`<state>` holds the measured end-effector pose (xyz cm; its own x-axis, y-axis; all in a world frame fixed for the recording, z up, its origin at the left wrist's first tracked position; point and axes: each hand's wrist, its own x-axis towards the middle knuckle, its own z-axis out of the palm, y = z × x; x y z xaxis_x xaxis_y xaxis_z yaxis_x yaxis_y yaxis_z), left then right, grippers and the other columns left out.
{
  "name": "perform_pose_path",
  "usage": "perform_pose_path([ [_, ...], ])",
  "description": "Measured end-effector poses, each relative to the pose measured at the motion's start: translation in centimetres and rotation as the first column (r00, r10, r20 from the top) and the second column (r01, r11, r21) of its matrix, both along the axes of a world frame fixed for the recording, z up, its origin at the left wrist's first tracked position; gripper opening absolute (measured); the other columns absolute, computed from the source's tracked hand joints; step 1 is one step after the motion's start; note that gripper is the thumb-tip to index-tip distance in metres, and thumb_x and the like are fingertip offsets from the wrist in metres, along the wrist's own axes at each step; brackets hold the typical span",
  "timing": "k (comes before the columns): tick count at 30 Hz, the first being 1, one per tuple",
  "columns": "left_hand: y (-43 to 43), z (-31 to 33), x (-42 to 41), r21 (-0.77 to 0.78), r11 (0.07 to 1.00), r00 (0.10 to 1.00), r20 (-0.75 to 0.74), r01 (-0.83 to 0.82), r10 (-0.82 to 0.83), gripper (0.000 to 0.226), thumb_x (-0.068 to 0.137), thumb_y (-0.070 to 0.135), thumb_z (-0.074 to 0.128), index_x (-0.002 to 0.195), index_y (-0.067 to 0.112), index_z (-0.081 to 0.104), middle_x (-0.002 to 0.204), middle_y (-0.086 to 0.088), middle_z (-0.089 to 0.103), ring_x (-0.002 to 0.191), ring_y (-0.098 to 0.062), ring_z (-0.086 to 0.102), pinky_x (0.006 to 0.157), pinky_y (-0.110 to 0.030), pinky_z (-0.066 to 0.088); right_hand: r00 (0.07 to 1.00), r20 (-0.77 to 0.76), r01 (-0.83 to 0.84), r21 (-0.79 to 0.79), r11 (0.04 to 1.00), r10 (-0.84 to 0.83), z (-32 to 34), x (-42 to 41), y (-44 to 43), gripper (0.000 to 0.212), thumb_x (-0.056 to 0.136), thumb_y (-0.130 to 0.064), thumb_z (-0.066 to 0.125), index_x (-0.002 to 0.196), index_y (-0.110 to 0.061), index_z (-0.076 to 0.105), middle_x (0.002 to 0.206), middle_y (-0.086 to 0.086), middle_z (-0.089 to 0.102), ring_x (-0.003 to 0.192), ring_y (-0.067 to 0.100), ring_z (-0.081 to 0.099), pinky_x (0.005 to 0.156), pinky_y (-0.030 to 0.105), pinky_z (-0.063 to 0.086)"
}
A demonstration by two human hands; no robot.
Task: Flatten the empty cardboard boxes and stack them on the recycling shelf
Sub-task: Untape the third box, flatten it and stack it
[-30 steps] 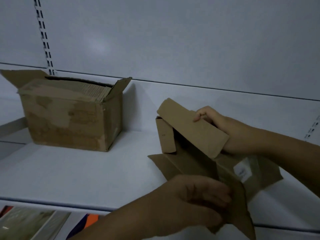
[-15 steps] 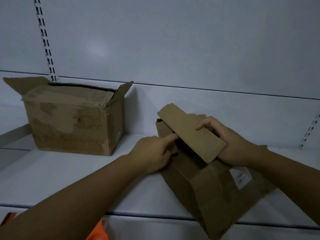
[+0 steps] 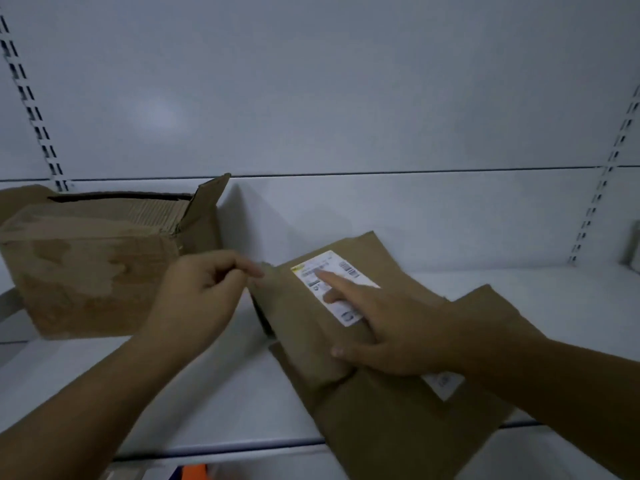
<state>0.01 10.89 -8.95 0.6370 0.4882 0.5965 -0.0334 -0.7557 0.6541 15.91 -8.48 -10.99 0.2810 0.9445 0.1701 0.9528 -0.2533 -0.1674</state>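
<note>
A small brown cardboard box [image 3: 377, 403] lies pressed nearly flat on the white shelf [image 3: 225, 403], its white shipping label [image 3: 334, 271] facing up and its near end hanging past the shelf's front edge. My right hand [image 3: 391, 327] rests flat on top of it, fingers spread, index finger on the label. My left hand [image 3: 201, 296] hovers at the box's left edge, fingers loosely curled, fingertips touching or nearly touching a folded flap. A larger worn box [image 3: 93, 271] stands upright at the left with its top flaps open.
The shelf's white back panel [image 3: 346, 98] rises behind, with slotted uprights at the left [image 3: 33, 116] and right [image 3: 602, 188]. A grey object [image 3: 633, 247] peeks in at the far right edge. Something orange [image 3: 194, 472] shows below the shelf.
The small box has gone from half-standing with a raised flap to lying nearly flat, label up. My right hand moved from gripping the flap to pressing on top; my left hand drew back slightly.
</note>
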Motion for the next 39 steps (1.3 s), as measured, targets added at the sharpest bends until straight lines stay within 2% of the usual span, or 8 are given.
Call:
perform_pose_path([
  [3,-0.8,2.1,2.6,-0.036,0.994,0.994,0.034,0.103,-0.102,0.04,0.086,0.004,0.049,0.067,0.033,0.069,0.051,0.011,0.062,0.044,-0.002,0.053,0.041,-0.009,0.039,0.984,0.009,-0.173,-0.156,0.972,0.177,-1.6,-3.4,1.1,0.067,0.087,-0.065,0.04,0.143,-0.04,0.013,0.157,-0.009,0.016,0.142,0.017,0.013,0.112,0.038,0.016],
  [9,-1.9,-2.1,9.1,0.156,0.94,0.682,-0.724,0.304,-0.101,0.042,0.095,0.04,0.044,0.136,0.03,0.045,0.144,0.0,0.044,0.127,-0.019,0.044,0.105,-0.032,0.035,0.959,0.089,-0.24,-0.245,0.939,0.269,-1.4,-2.1,-3.2,0.06,0.089,-0.064,0.034,0.143,-0.046,0.016,0.159,-0.013,0.003,0.141,0.0,-0.007,0.106,0.025,-0.015],
  [18,-8.3,-6.2,14.5,0.325,0.939,0.743,-0.655,0.11,0.139,0.053,0.083,0.063,0.041,0.125,0.031,0.047,0.123,-0.004,0.06,0.12,-0.03,0.044,0.092,-0.043,0.038,0.78,-0.05,0.624,0.14,0.769,-0.624,-3.1,6.5,-14.8,0.042,0.087,-0.054,0.05,0.12,-0.029,0.057,0.127,-0.004,0.059,0.112,0.015,0.054,0.092,0.031,0.038],
  [23,-7.6,-4.7,15.5,0.163,0.983,0.717,-0.695,0.083,0.055,0.096,0.062,0.07,0.067,0.137,0.015,0.04,0.141,-0.009,0.049,0.123,-0.029,0.049,0.097,-0.039,0.041,0.366,-0.152,0.928,0.139,0.346,-0.918,-4.5,6.5,-17.5,0.081,0.077,-0.067,0.051,0.141,-0.023,0.029,0.156,0.004,0.018,0.143,0.03,0.015,0.111,0.062,0.013],
  [28,-10.4,-3.5,15.5,-0.037,0.999,0.653,-0.756,0.031,-0.048,0.086,0.05,0.065,0.077,0.102,-0.002,0.065,0.107,-0.018,0.067,0.095,-0.032,0.062,0.074,-0.036,0.048,0.231,-0.496,0.972,0.084,0.219,-0.837,-5.3,4.0,-23.1,0.109,0.075,-0.07,0.054,0.149,-0.017,-0.006,0.156,0.008,-0.026,0.144,0.03,-0.016,0.113,0.059,0.005],
  [33,-20.1,-1.3,16.4,-0.316,0.938,0.625,-0.706,0.142,-0.333,0.06,0.054,0.054,0.083,0.073,-0.001,0.068,0.073,-0.017,0.071,0.069,-0.03,0.067,0.056,-0.029,0.047,-0.019,-0.974,0.97,-0.072,0.232,-0.224,-4.9,1.5,-32.9,0.066,0.085,-0.043,0.062,0.132,0.0,0.048,0.109,0.008,0.071,0.091,0.018,0.07,0.065,0.022,0.055],
  [35,-25.7,-0.5,16.9,-0.448,0.873,0.61,-0.642,0.194,-0.465,0.058,0.061,0.045,0.083,0.089,-0.003,0.067,0.083,-0.021,0.073,0.076,-0.034,0.068,0.062,-0.033,0.051,-0.078,-0.978,0.957,-0.127,0.259,-0.191,-4.5,0.7,-38.7,0.033,0.089,-0.037,0.06,0.101,-0.007,0.068,0.073,0.001,0.076,0.065,0.016,0.073,0.053,0.022,0.055],
  [39,-39.0,-0.6,18.3,-0.605,0.743,0.543,-0.536,0.287,-0.646,0.041,0.079,0.03,0.072,0.099,-0.005,0.067,0.093,-0.024,0.071,0.083,-0.035,0.067,0.067,-0.036,0.053,-0.068,-0.951,0.994,-0.09,0.059,-0.301,-2.6,0.1,-51.8,0.037,0.088,-0.038,0.061,0.111,-0.009,0.066,0.086,0.005,0.073,0.079,0.023,0.069,0.061,0.029,0.054],
])
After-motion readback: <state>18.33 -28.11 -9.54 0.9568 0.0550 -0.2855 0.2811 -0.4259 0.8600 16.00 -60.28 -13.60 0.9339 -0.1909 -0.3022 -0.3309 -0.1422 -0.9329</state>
